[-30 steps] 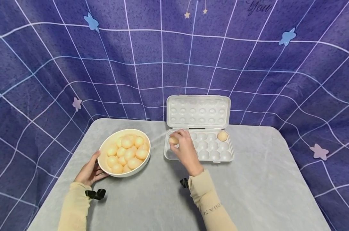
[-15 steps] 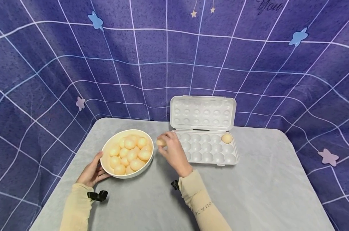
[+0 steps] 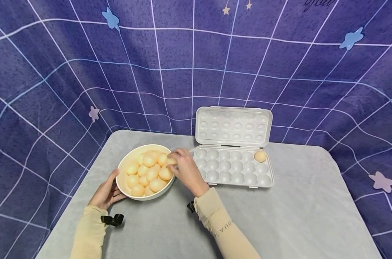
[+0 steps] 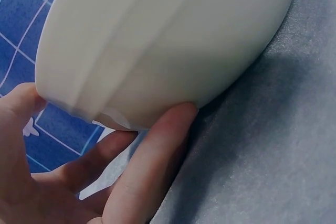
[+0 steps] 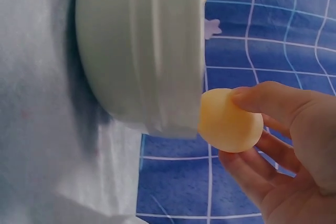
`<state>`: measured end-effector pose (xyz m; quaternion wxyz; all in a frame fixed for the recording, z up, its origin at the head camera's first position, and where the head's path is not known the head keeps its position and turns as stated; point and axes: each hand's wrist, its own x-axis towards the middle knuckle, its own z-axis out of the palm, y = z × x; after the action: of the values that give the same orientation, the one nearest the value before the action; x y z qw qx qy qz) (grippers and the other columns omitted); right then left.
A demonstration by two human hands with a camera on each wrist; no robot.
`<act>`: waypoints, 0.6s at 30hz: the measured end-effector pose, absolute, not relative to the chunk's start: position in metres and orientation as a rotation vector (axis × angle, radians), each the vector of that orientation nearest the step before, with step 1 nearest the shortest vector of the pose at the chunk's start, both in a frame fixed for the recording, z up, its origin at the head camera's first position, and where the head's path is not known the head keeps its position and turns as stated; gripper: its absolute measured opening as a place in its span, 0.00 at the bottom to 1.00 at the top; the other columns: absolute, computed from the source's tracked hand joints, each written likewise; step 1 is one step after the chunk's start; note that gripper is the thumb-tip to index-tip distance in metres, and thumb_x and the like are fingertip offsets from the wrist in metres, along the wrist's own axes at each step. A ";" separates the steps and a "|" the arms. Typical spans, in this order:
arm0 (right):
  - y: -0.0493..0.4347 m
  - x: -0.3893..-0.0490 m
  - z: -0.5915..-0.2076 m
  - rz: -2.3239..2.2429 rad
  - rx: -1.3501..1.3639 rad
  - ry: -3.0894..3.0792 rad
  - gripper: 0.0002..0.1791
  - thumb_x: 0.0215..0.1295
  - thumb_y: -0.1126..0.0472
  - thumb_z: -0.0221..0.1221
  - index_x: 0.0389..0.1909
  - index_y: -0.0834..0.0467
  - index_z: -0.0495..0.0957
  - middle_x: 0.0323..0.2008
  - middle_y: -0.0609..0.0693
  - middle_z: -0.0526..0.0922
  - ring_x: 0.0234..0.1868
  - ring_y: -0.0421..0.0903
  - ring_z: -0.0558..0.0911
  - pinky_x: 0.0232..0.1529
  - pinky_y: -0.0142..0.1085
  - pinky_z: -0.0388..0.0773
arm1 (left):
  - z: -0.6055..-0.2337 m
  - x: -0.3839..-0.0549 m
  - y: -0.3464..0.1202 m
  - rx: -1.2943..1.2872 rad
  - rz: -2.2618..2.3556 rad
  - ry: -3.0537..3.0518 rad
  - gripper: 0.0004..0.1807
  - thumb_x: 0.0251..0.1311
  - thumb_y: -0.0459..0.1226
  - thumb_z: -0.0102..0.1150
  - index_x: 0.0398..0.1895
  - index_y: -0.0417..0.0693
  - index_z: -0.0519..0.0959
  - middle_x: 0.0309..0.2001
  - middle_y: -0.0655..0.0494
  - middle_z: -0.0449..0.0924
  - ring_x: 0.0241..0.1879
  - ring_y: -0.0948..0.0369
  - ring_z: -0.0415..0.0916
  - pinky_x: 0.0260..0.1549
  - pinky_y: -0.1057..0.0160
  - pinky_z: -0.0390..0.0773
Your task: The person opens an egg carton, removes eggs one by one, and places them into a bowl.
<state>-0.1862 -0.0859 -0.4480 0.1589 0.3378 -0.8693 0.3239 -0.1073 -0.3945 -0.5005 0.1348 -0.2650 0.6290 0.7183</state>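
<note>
A cream bowl [image 3: 124, 180] heaped with pale yellow eggs [image 3: 153, 173] stands at the left of the table. My left hand [image 3: 106, 192] grips its left side, thumb at the rim and fingers under the curved wall, as the left wrist view shows on the bowl [image 4: 157, 40]. Just at the bowl's right rim, my right hand [image 3: 187, 172] pinches one egg [image 5: 231, 120] between thumb and fingers. To the right lies an opened white egg box [image 3: 238, 180], with a single egg [image 3: 260, 156] in the back right hollow and its other visible hollows bare.
The egg box's lid [image 3: 233, 126] stands up against a purple-blue gridded cloth [image 3: 215, 82] behind the table. Grey cloth covers the table [image 3: 299, 212]. Black wrist cameras sit on both sleeves.
My right hand has carried the egg leftward from over the egg box's left end to the bowl's right rim. My left hand keeps its grip on the bowl. The head view has shifted slightly.
</note>
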 end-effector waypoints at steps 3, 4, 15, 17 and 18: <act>-0.090 -0.188 -0.451 0.921 0.983 -2.495 0.14 0.61 0.62 0.68 0.47 0.58 0.83 0.49 0.52 0.82 0.54 0.50 0.78 0.62 0.38 0.75 | -0.499 -0.107 -0.395 -0.770 2.084 1.825 0.50 0.67 0.66 0.45 0.76 0.40 0.49 0.33 0.63 0.86 0.36 0.64 0.86 0.43 0.58 0.87; -0.091 -0.189 -0.453 0.919 0.988 -2.500 0.14 0.62 0.62 0.68 0.48 0.58 0.83 0.50 0.52 0.82 0.55 0.49 0.78 0.63 0.37 0.74 | -0.499 -0.107 -0.395 -0.765 2.085 1.826 0.50 0.67 0.66 0.45 0.77 0.40 0.49 0.34 0.64 0.85 0.36 0.64 0.86 0.44 0.57 0.87; -0.098 -0.193 -0.464 0.913 0.994 -2.543 0.14 0.64 0.64 0.65 0.50 0.60 0.81 0.52 0.51 0.82 0.58 0.47 0.78 0.64 0.34 0.74 | -0.501 -0.108 -0.393 -0.765 2.078 1.828 0.50 0.66 0.67 0.46 0.76 0.40 0.51 0.34 0.63 0.86 0.36 0.64 0.85 0.43 0.58 0.87; -0.099 -0.193 -0.464 0.915 0.997 -2.544 0.14 0.63 0.65 0.65 0.50 0.60 0.81 0.51 0.52 0.83 0.57 0.47 0.78 0.64 0.35 0.74 | -0.502 -0.108 -0.394 -0.771 2.073 1.831 0.49 0.66 0.67 0.45 0.76 0.40 0.51 0.34 0.64 0.86 0.36 0.64 0.86 0.42 0.58 0.87; -0.099 -0.194 -0.465 0.916 0.998 -2.544 0.14 0.63 0.66 0.65 0.50 0.60 0.81 0.51 0.52 0.83 0.57 0.47 0.78 0.64 0.35 0.75 | -0.502 -0.108 -0.394 -0.772 2.072 1.833 0.50 0.66 0.67 0.45 0.76 0.40 0.50 0.34 0.63 0.86 0.36 0.64 0.85 0.42 0.58 0.87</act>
<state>-0.1935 -0.0994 -0.4648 0.1294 0.3432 -0.8753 0.3151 -0.1079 -0.3942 -0.5020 0.1345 -0.2662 0.6325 0.7148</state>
